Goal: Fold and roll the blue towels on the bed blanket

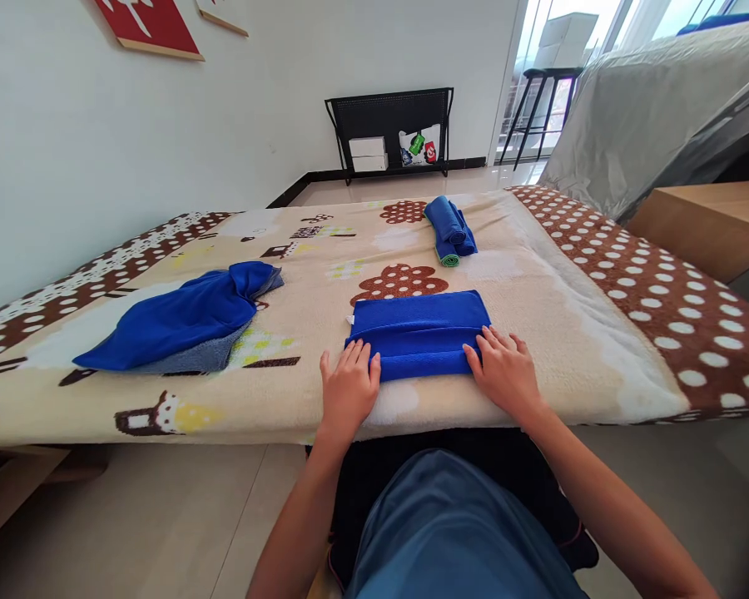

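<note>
A blue towel [418,333] lies folded into a flat rectangle on the patterned blanket [537,283] near the front edge. My left hand [349,387] rests on the towel's near left corner, fingers together, thumb gripping the folded edge. My right hand [504,370] lies on the near right corner, fingers stretched forward and thumb tucked against the fold. Both hands grip the towel's near edge.
A loose pile of blue cloths [181,320] lies to the left. Rolled blue towels [449,229] sit further back. A black rack [390,133] stands by the wall, a wooden table [705,220] and a covered object [655,100] to the right.
</note>
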`<state>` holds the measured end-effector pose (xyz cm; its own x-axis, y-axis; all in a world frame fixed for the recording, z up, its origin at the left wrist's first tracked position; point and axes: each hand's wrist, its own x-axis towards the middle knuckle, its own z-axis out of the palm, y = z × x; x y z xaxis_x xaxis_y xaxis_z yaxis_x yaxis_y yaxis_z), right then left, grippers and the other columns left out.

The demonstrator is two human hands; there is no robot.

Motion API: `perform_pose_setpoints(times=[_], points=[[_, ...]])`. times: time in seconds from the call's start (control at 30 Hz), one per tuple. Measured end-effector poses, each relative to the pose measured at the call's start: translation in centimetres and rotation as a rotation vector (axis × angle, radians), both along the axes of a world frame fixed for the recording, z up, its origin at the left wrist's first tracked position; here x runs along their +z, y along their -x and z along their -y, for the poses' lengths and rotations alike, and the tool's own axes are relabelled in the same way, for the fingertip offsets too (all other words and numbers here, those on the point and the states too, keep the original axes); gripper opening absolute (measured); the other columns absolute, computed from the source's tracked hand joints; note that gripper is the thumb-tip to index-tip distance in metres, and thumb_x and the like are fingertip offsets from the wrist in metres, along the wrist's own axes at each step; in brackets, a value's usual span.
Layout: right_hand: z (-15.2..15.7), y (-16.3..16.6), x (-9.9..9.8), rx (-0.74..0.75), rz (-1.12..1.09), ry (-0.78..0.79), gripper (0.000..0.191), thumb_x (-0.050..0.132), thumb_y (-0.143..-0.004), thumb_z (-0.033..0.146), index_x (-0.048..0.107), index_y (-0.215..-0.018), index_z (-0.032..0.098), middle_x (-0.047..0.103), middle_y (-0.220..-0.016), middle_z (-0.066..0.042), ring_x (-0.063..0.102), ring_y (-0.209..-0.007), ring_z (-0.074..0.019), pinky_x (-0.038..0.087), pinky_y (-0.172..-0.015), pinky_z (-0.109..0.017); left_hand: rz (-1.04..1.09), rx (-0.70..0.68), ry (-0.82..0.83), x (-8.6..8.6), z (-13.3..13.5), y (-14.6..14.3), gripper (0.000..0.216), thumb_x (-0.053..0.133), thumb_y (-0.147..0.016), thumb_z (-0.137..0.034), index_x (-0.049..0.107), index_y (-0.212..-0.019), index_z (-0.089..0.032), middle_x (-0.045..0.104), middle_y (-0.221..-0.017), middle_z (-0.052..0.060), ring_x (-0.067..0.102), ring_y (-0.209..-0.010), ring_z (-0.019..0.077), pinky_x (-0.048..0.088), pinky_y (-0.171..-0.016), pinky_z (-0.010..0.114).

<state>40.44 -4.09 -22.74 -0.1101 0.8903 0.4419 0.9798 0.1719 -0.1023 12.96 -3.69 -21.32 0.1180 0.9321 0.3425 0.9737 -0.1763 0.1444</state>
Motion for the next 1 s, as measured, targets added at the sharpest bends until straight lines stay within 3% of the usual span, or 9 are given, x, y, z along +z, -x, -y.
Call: perform_pose_setpoints(times=[0.07,0.2,0.27,0.43,0.6,0.7,0.83,0.9,1.0], points=[[-0.1,1.7,0.3,0.074,-0.023,-0.005,0.044,0.036,-0.106,0.037,0.066,-0.125,0.010,0.063,-0.135,-0.016,0.055,-0.132,-0.0284,0.033,-0.114,-0.049,-0.012,-0.037,0.011,0.3,0.0,-1.7,0.042,0.034,-0.105,-0.031,0.064,-0.130,-0.015,0.064,-0.137,0.014,0.056,-0.132,0.0289,0.022,-0.119,0.062],[-0.9,5.2,0.4,0.306,-0.046,0.054,0.043,0.033,-0.106,0.030,0.061,-0.135,0.013,0.059,-0.142,-0.012,0.054,-0.134,-0.0228,0.038,-0.111,-0.042,-0.029,-0.366,0.136,0.8,-0.9,-5.1,0.044,0.035,-0.103,-0.024,0.056,-0.139,-0.012,0.056,-0.147,0.012,0.050,-0.139,0.0217,0.039,-0.113,0.044],[-1.3,6.0,0.4,0.335,-0.053,0.089,0.043,0.033,-0.104,0.026,0.060,-0.136,0.014,0.057,-0.143,-0.012,0.053,-0.134,-0.0221,0.040,-0.109,-0.042,-0.036,-0.426,0.163,0.9,-1.6,-5.7,0.045,0.034,-0.103,-0.023,0.055,-0.141,-0.013,0.052,-0.150,0.010,0.046,-0.142,0.0200,0.040,-0.113,0.041],[-1.6,4.0,0.2,0.231,-0.088,0.091,0.041,0.036,-0.105,0.034,0.064,-0.130,0.018,0.062,-0.138,-0.009,0.055,-0.132,-0.0213,0.039,-0.110,-0.044,0.006,-0.252,0.120,0.5,-2.1,-2.8,0.044,0.035,-0.105,-0.038,0.059,-0.138,-0.023,0.053,-0.149,0.005,0.046,-0.142,0.0225,0.038,-0.115,0.046],[-1.5,-1.5,-0.3,0.037,-0.058,0.077,0.039,0.038,-0.105,0.036,0.066,-0.126,0.019,0.063,-0.137,-0.007,0.056,-0.131,-0.0231,0.041,-0.106,-0.043,0.074,-0.144,0.104,-0.4,-1.7,2.8,0.046,0.032,-0.105,-0.036,0.056,-0.141,-0.022,0.053,-0.150,0.006,0.046,-0.143,0.0207,0.036,-0.117,0.043],[-1.5,-3.6,-0.4,-0.038,-0.005,0.074,0.039,0.038,-0.105,0.036,0.068,-0.120,0.017,0.067,-0.130,-0.010,0.060,-0.126,-0.0270,0.038,-0.107,-0.049,0.057,-0.091,0.112,-0.3,-1.2,4.1,0.046,0.030,-0.105,-0.034,0.055,-0.142,-0.022,0.053,-0.150,0.007,0.046,-0.143,0.0222,0.029,-0.120,0.051],[-1.4,-2.5,-0.1,0.022,0.022,-0.006,0.037,0.040,-0.104,0.032,0.070,-0.116,0.013,0.063,-0.135,-0.015,0.053,-0.135,-0.0281,0.028,-0.116,-0.050,-0.019,0.007,0.047,0.7,-0.5,1.9,0.043,0.031,-0.103,-0.028,0.065,-0.129,-0.019,0.059,-0.143,0.012,0.046,-0.142,0.0281,0.014,-0.121,0.066],[-1.5,-0.4,0.2,0.135,-0.007,-0.001,0.038,0.039,-0.105,0.033,0.068,-0.121,0.015,0.062,-0.138,-0.013,0.051,-0.137,-0.0250,0.029,-0.117,-0.047,-0.023,-0.058,0.079,1.2,-0.5,-0.3,0.042,0.033,-0.102,-0.025,0.066,-0.128,-0.018,0.061,-0.141,0.013,0.048,-0.141,0.0274,0.021,-0.120,0.062],[-1.9,3.1,0.7,0.287,-0.037,0.088,0.042,0.036,-0.106,0.037,0.066,-0.127,0.016,0.063,-0.136,-0.011,0.054,-0.134,-0.0224,0.037,-0.112,-0.043,-0.010,-0.273,0.179,1.4,-1.3,-3.7,0.044,0.034,-0.102,-0.025,0.060,-0.136,-0.017,0.057,-0.145,0.011,0.050,-0.139,0.0228,0.038,-0.114,0.049]])
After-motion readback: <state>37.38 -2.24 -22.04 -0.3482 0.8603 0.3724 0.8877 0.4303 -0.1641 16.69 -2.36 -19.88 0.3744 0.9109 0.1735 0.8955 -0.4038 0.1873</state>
